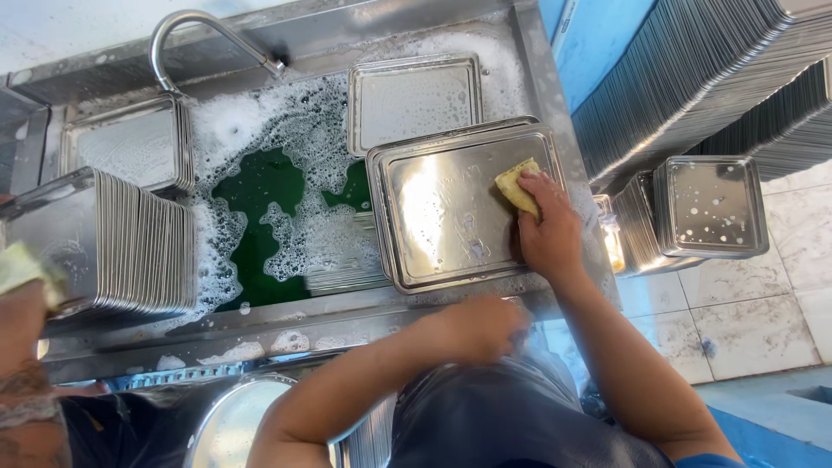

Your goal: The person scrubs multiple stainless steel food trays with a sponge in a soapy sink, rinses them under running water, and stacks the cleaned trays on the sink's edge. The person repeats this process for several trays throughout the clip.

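right hand (548, 232) pressing sponge (517, 186), flat on tray (442, 212)

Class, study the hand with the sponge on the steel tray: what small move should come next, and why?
Probably sweep the sponge leftward: the right hand presses it at the tray's right edge, most of the surface lies beyond it.

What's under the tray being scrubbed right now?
Under the top tray, more steel tray edges show at its left, stacked in foamy green water. The right hand presses a yellow sponge on it. The stack's depth is hidden.
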